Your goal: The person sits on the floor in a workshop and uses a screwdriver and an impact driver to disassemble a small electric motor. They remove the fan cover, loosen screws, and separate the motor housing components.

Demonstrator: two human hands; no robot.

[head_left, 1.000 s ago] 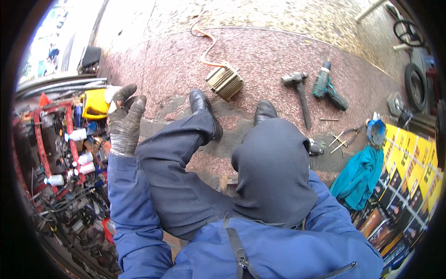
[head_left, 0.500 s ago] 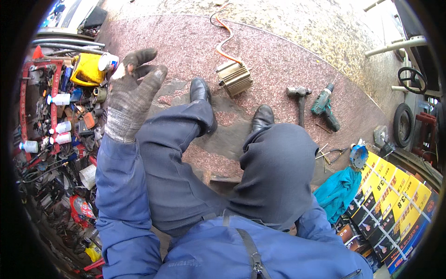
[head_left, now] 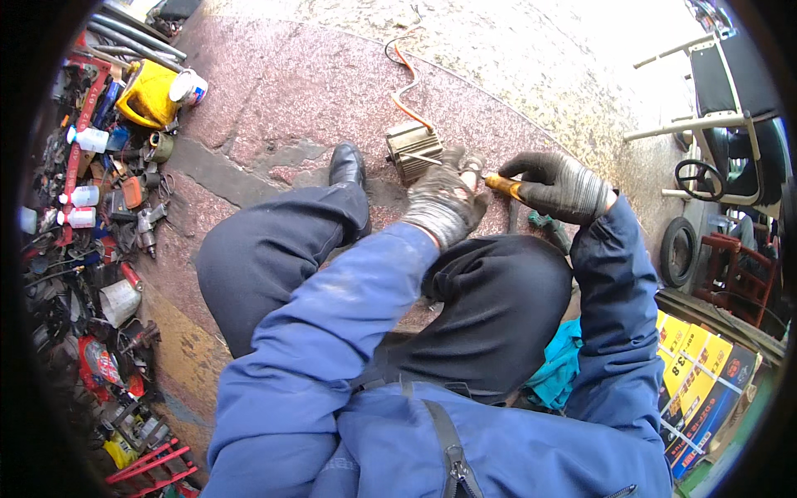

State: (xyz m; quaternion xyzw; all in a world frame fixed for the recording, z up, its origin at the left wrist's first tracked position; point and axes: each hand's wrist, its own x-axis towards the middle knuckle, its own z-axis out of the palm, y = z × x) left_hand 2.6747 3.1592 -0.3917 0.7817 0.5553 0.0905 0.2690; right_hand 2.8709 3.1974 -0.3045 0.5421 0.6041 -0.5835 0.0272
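My left hand, in a dirty grey work glove, is closed in front of the finned metal motor housing. A thin pale metal rod sticks out from its fingers across the housing's fins. A silvery piece shows at the same fingers; its kind is unclear. My right hand, gloved too, is closed around an amber-handled tool, like a screwdriver, pointing toward my left hand. Whether the rod belongs to that tool is hidden. Below the hands, a dark hammer handle and a green cordless drill are partly covered.
An orange cable runs from the housing across the worn floor. To the left lie heaped tools and parts, a yellow jug and small white bottles. Strapped yellow boxes, a teal cloth and a tyre are on the right.
My left hand has swung from the parts heap on the left to the housing. My right hand has come into view with the amber-handled tool. The view has shifted slightly.
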